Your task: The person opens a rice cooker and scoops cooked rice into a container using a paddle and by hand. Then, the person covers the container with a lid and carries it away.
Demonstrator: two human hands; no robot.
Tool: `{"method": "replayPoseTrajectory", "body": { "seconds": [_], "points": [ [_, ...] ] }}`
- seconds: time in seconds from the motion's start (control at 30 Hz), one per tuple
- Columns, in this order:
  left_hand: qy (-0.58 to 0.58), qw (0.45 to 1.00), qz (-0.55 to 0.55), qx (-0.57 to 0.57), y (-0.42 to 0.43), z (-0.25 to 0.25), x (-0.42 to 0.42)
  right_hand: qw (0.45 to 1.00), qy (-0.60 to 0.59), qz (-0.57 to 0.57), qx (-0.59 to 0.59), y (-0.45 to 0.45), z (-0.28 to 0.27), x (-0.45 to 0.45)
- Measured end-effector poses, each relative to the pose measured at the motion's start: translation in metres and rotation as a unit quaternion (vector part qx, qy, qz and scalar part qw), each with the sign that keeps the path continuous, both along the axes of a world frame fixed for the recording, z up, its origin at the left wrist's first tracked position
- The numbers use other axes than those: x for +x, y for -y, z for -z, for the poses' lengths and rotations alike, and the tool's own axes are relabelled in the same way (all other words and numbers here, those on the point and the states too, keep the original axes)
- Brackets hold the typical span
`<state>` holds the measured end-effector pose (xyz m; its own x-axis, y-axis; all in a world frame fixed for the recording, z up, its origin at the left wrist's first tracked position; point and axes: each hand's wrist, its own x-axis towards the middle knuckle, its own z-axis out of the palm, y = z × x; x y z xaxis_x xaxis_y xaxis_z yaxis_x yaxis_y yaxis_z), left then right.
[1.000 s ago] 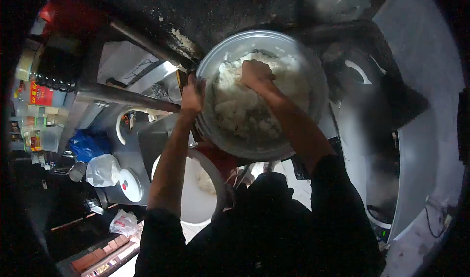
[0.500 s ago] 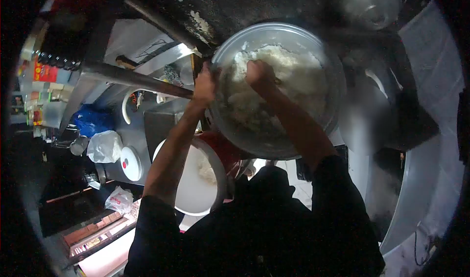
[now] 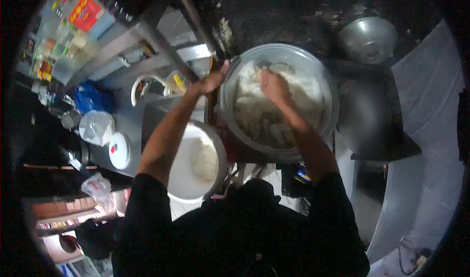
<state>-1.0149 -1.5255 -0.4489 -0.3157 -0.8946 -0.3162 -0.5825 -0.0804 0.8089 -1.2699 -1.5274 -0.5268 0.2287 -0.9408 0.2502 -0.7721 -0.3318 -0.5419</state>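
In the upright, mouth-up pot (image 3: 299,57), right fingers (image 3: 266,78) curled, left fingers (image 3: 224,68) at rim (image 3: 226,103), holds unclear.

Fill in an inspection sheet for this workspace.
Surface: metal counter, partly covered.
Job's things: metal pot of white, clumpy food; white tub with pale contents.
Clutter: blue bag, translucent bag, red-knobbed white lid.
Hands: left hand at the pot's rim; right hand inside the pot, fingers curled, grip unclear.
Cables: thin dark cable, lower right.
Surroundings: metal bowl, upper right.
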Motion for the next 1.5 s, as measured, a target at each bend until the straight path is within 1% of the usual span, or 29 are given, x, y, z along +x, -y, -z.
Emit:
{"method": "replayPoseTrajectory", "body": {
  "seconds": [0.03,0.1,0.13,0.2,0.23,0.27,0.33,0.37,0.4,0.47,0.5,0.57,0.63,0.67,0.73,0.8,0.87,0.93,0.97,1.07,1.13,1.17,1.2,1.23,1.27,1.3,1.33,1.43,1.5],
  "points": [
    [-0.038,0.998,0.014,0.056,-0.01,-0.006,0.013,1.0,0.015,-0.009,-0.009,-0.009,-0.019,-0.003],
    [-0.034,0.991,-0.006,0.131,-0.038,-0.01,0.037,0.997,0.051,-0.057,-0.005,-0.04,-0.066,0.0],
    [-0.028,0.993,0.01,0.113,-0.05,-0.01,0.049,0.993,0.071,-0.091,0.0,-0.056,-0.096,0.003],
    [0.007,0.998,0.036,0.057,-0.079,-0.013,0.081,0.977,0.134,-0.159,-0.044,-0.106,-0.143,0.016],
    [0.038,0.998,0.045,0.019,-0.097,-0.016,0.101,0.977,0.101,-0.184,0.04,-0.128,-0.164,0.024],
    [0.01,0.999,0.041,-0.012,-0.113,0.0,0.123,0.969,0.068,-0.203,0.124,-0.152,-0.176,0.033],
    [0.035,0.997,-0.01,0.065,-0.162,-0.036,0.135,0.965,-0.054,-0.25,0.049,-0.208,-0.148,0.065],
    [0.039,0.987,-0.085,0.132,-0.172,-0.047,0.132,0.957,-0.12,-0.264,0.0,-0.234,-0.136,0.081],
    [0.011,0.991,-0.09,0.098,-0.183,-0.042,0.134,0.94,-0.197,-0.272,-0.063,-0.247,-0.132,0.092],
    [-0.037,0.991,-0.11,0.068,-0.204,-0.027,0.142,0.943,-0.174,-0.277,-0.056,-0.258,-0.142,0.106],
    [-0.057,0.989,-0.122,0.067,-0.212,-0.02,0.146,0.961,-0.073,-0.267,0.012,-0.256,-0.16,0.104],
    [-0.069,0.98,-0.141,0.121,-0.211,-0.017,0.151,0.973,-0.006,-0.225,0.058,-0.25,-0.167,0.095],
    [-0.086,0.971,-0.164,0.15,-0.212,-0.025,0.147,0.986,-0.041,-0.164,0.0,-0.237,-0.166,0.076],
    [-0.054,0.974,-0.182,0.121,-0.218,-0.029,0.143,0.991,-0.041,-0.126,-0.033,-0.228,-0.169,0.061],
    [0.006,0.976,-0.212,0.055,-0.224,-0.034,0.135,0.985,-0.111,-0.117,-0.054,-0.188,-0.146,0.01],
    [0.028,0.982,-0.188,0.003,-0.22,-0.031,0.139,0.968,-0.207,-0.101,-0.095,-0.145,-0.094,-0.052],
    [0.045,0.982,-0.175,-0.057,-0.207,-0.035,0.121,0.927,-0.326,-0.087,-0.162,-0.107,-0.035,-0.106],
    [0.06,0.973,-0.18,-0.129,-0.189,-0.059,0.092,0.946,-0.303,-0.078,-0.087,-0.079,-0.01,-0.117],
    [0.014,0.98,-0.161,-0.119,-0.177,-0.064,0.075,0.954,-0.287,-0.076,-0.049,-0.066,-0.002,-0.114],
    [-0.008,0.991,-0.103,-0.083,-0.133,-0.064,0.011,0.98,-0.16,-0.082,0.08,-0.034,0.026,-0.078],
    [-0.054,0.989,-0.101,-0.098,-0.113,-0.004,0.012,0.972,-0.187,-0.097,0.105,-0.035,-0.003,-0.05],
    [0.101,0.988,-0.083,-0.084,-0.102,-0.001,0.005,0.967,-0.202,-0.104,0.115,-0.034,-0.018,-0.039],
    [0.253,0.963,-0.061,-0.067,-0.09,0.005,0.001,0.965,-0.193,-0.129,0.118,-0.035,-0.022,-0.033],
    [0.239,0.97,-0.016,-0.035,-0.078,0.026,0.015,0.963,-0.185,-0.153,0.121,-0.035,-0.024,-0.029],
    [0.124,0.989,-0.062,-0.053,-0.084,0.052,0.028,0.96,-0.177,-0.177,0.125,-0.034,-0.022,-0.026],
    [0.008,0.992,-0.108,-0.07,-0.093,0.078,0.04,0.964,-0.178,-0.174,0.093,-0.032,0.01,-0.022],
    [-0.109,0.978,-0.155,-0.086,-0.099,0.092,0.045,0.96,-0.177,-0.181,0.119,-0.032,0.011,-0.017],
    [0.037,0.991,-0.129,0.018,-0.086,0.033,0.016,0.95,-0.159,-0.206,0.173,-0.037,0.009,-0.001],
    [0.002,0.964,-0.251,-0.091,-0.099,0.053,0.006,0.952,-0.12,-0.215,0.181,-0.04,0.015,0.007]
  ]
}}
